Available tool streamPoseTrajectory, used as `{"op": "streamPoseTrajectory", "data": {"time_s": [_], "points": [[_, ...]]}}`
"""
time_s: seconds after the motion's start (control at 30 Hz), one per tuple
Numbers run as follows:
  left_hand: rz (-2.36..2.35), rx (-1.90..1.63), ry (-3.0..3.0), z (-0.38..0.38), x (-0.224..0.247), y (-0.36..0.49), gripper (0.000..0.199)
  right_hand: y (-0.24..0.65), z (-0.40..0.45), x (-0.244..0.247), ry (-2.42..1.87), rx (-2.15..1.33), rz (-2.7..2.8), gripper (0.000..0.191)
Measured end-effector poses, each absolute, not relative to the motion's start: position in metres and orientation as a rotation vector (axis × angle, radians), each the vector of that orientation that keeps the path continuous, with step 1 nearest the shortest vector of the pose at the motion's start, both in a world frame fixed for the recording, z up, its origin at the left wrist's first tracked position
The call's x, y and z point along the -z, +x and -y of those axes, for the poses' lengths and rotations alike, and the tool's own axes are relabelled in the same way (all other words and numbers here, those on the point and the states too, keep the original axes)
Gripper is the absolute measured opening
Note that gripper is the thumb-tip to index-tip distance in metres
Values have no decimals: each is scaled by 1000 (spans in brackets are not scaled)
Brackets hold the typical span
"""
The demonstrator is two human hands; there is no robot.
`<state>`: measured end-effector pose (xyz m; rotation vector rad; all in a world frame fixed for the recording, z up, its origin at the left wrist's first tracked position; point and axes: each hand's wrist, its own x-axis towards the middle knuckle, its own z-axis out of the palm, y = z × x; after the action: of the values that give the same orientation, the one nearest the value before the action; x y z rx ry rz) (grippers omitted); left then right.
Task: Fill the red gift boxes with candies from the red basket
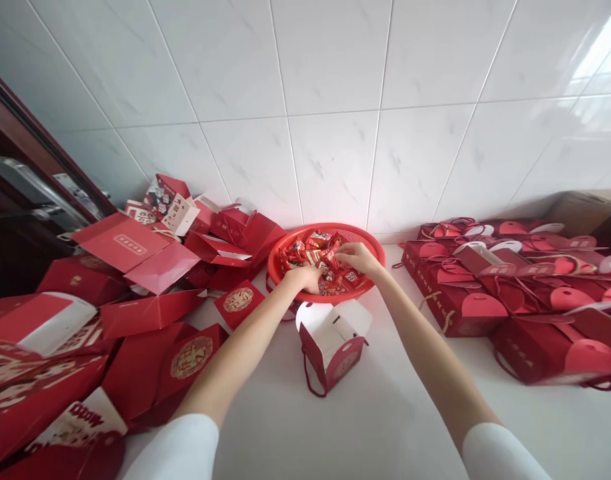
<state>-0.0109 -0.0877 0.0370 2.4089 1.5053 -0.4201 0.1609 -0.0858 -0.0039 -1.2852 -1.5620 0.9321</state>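
Note:
A red plastic basket [379, 257] with a perforated rim stands against the wall, holding many red wrapped candies [313, 255]. My left hand [305, 278] reaches into its front left part, fingers curled down among the candies and the fingertips partly hidden. On the right side of the pile, my right hand [358, 258] has its fingers drawn together at a red wrapped candy. Just in front of the basket, between my forearms, an open dark red gift box [346, 361] with a white inside and a cord handle stands on the white surface.
Many red gift boxes [135, 250], some unfolded or open, are heaped at the left. Rows of closed red boxes [465, 303] with cord handles stand at the right. A cardboard box [588, 207] sits behind them. A door handle [35, 190] juts out at far left.

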Motion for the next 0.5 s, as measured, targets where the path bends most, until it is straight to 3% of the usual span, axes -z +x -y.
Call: {"op": "streamPoseTrajectory", "data": {"time_s": [0.13, 0.33, 0.5], "points": [[-1582, 648, 2382, 83, -31, -3, 93, 162, 81, 9, -1326, -958, 1554, 5], [-1448, 486, 2529, 75, -25, -12, 54, 161, 83, 11, -1297, -946, 1542, 5], [-1308, -139, 2449, 63, -14, -16, 44, 162, 85, 9, -1322, -957, 1535, 15]]}}
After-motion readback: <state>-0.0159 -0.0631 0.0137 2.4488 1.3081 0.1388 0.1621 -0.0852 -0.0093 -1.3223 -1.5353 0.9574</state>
